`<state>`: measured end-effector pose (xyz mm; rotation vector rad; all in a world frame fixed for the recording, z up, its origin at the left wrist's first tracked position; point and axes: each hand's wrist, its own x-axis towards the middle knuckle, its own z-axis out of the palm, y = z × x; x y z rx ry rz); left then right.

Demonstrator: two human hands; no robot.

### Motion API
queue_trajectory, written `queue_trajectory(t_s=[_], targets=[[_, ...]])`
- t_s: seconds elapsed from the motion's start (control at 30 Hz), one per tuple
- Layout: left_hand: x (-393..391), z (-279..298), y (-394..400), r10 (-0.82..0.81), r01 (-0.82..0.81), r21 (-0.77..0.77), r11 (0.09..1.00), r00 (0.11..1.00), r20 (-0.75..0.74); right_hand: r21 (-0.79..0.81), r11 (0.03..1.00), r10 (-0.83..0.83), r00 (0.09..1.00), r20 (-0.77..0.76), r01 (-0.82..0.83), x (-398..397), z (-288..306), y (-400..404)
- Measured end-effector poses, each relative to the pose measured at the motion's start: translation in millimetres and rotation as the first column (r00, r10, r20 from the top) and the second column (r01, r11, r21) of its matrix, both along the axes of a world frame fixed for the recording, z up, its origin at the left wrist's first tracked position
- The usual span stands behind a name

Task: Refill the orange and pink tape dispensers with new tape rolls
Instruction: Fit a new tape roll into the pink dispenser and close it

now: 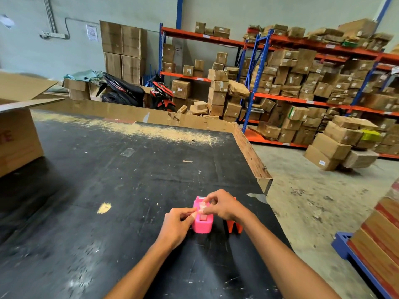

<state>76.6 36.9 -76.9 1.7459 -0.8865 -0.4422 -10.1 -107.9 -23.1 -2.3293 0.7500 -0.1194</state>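
Note:
The pink tape dispenser stands on the black table near its front right part. Just right of it stands the orange tape dispenser, mostly hidden behind my right hand. My left hand rests against the pink dispenser's left side, its fingertips pinching a strip of clear tape above the dispenser. From the right, my right hand pinches the same strip. Whether a roll sits inside the pink dispenser is hard to tell.
A big open cardboard box stands at the table's left. A cardboard rim lines the far and right edges. Beyond are shelves with several cartons, two motorbikes, and stacked boxes on a blue pallet at right.

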Motion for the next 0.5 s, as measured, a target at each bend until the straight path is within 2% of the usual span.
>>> queue_trajectory(t_s=[0.1,0.37,0.5], targets=[[-1,2,1,-0.01,0.01,0.014,1.0,1.0,0.009,0.014,1.0,0.005,0.996,0.09,-0.006,2,1,-2],[-2,1,-3,0.013,-0.013,0.006,1.0,0.999,-0.04,-0.052,0.998,0.027,0.987,0.157,-0.019,19,10,-25],[0,-1,-4,0.017,-0.017,0.001,1.0,0.999,-0.047,-0.036,0.998,0.048,0.993,0.111,-0.044,33,10,-40]])
